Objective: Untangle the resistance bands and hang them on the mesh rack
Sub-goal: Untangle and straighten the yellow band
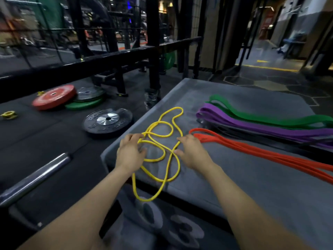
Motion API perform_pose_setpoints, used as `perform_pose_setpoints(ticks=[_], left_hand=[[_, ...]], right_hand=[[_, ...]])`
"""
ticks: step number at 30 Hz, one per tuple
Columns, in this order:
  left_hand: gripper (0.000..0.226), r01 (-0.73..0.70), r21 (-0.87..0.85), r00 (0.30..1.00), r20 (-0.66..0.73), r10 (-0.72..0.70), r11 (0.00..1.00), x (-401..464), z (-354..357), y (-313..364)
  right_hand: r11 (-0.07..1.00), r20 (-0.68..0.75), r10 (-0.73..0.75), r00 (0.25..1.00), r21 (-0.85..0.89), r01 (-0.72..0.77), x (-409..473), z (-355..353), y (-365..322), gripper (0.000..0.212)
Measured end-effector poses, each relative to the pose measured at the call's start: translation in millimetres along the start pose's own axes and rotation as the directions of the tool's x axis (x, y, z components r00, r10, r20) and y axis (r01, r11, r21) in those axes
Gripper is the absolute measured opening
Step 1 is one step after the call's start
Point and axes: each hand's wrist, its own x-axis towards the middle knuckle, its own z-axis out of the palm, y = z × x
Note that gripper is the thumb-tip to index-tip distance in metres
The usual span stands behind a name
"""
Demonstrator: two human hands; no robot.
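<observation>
Both forearms reach forward over the grey padded table [252, 186]. The left hand [130, 152] has its fingers curled round a strand of the tangled yellow band [163, 136]; the right hand [193, 150] touches the same band with loosely spread fingers, gripping nothing. The band's loops lie between the hands, one hanging over the table's near edge. Beside it lie the orange band [252, 150], purple bands [252, 123] and green band [261, 116].
</observation>
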Motion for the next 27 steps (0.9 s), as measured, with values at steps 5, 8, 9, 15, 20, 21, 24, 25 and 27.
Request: perform_pose_setpoints(ticks=[5,8,9,15,20,21,24,25,27], left_hand=[[0.054,0.199,-0.069,0.978,0.081,-0.193,0.978,7,-12,-19],[0.062,0.263,-0.014,0.948,0.187,-0.256,0.965,10,-18,-29],[0.061,0.266,0.001,0.942,0.211,-0.26,0.964,10,-19,-30],[0.021,0.24,-0.098,0.956,0.195,-0.218,0.966,5,-17,-25],[0.013,0.24,-0.347,0.968,0.151,-0.198,0.907,-1,-22,-20],[0.012,0.284,-0.41,0.957,0.169,-0.234,0.867,-1,-25,-21],[0.013,0.346,-0.645,0.933,0.16,-0.322,0.681,-1,-36,-27],[0.013,0.339,-0.695,0.928,0.137,-0.346,0.634,-1,-40,-29],[0.01,0.319,-0.74,0.917,0.084,-0.389,0.592,-4,-48,-31]], right_hand=[[0.999,0.051,0.042,0.998,0.006,-0.043,11,18,-18,0.047],[0.999,0.051,0.054,0.997,-0.008,-0.054,20,23,-22,0.043],[0.999,0.043,0.045,0.998,-0.017,-0.044,23,22,-25,0.038],[1.0,0.08,-0.01,0.997,-0.016,0.011,36,30,-46,0.015],[0.988,0.083,-0.031,0.996,0.151,0.018,39,29,-52,0.017],[0.977,0.07,-0.049,0.996,0.211,0.033,39,25,-53,0.016],[0.888,-0.024,-0.054,0.998,0.456,0.059,39,14,-51,0.013],[0.853,-0.064,-0.041,0.997,0.517,0.068,39,9,-50,0.012],[0.806,-0.139,-0.03,0.99,0.582,0.106,39,1,-49,0.014]])
